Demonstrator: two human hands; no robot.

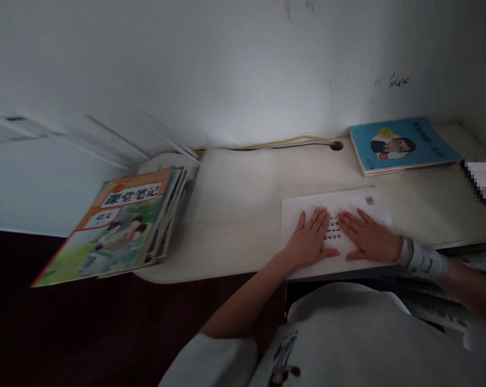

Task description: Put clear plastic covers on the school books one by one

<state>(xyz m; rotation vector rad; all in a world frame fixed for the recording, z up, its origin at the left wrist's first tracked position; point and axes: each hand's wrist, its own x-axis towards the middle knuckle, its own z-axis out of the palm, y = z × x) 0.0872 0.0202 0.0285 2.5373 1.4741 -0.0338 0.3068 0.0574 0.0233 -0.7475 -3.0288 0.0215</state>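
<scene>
A white sheet or thin booklet (372,212) with dark printed characters and a small barcode lies on the pale desk, close to its front edge. My left hand (309,239) rests flat on its left part, fingers stretched out and pointing away from me. On the right part lies my right hand (366,239), palm down with the fingers spread, pointing left. The printed characters show between the two hands. A grey-white band (424,259) is around my right wrist. Neither hand grips anything.
A stack of books with an orange and green cover (126,226) overhangs the left end of the desk (235,226). Blue books (404,145) lie at the back right, near a blurred-out phone (484,181). A yellow cable (283,142) runs along the wall into a hole.
</scene>
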